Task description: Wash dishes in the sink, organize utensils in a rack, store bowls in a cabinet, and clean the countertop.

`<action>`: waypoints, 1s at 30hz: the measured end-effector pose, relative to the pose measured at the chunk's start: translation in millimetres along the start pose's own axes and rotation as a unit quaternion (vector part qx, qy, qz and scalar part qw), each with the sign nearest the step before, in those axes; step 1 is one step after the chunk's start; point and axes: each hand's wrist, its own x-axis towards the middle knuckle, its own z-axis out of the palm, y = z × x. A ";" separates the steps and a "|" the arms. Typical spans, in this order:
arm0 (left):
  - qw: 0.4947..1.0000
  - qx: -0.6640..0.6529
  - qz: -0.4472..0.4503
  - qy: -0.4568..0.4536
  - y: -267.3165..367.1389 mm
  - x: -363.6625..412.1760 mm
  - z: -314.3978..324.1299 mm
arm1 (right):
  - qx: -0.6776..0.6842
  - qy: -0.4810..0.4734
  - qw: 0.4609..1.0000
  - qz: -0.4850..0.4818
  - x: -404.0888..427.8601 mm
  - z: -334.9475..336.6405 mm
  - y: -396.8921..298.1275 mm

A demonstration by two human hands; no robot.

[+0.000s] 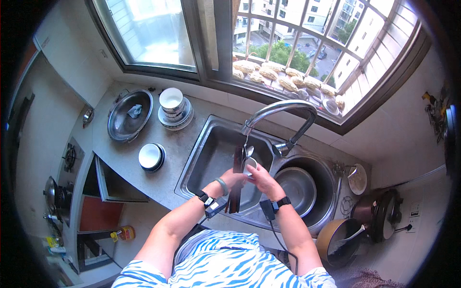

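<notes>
Over the left basin of the steel sink [207,144], my left hand [230,179] is closed around a bundle of dark brown chopsticks [235,198]. A metal spoon [249,151] sticks up beside the chopsticks' far ends; whether the same hand grips it is hard to tell. My right hand [265,181] holds a small white cup or bowl [251,165] close against the left hand's fingers. A thin stream of water falls from the curved chrome faucet [281,107] onto the spoon area. Fingers hide part of the cup and the middle of the bundle.
A metal basin [299,185] sits in the round right sink. Left on the counter are stacked bowls and plates [176,113], another bowl stack [151,156] and an oval steel pan [126,120]. A brown pot [333,234] and a dark cooker [374,212] stand at right.
</notes>
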 end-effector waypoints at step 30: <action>0.989 0.136 0.038 -0.034 -13.6 -18.3 -9.0 | 0.240 0.134 0.960 -0.054 -29.7 46.3 54.4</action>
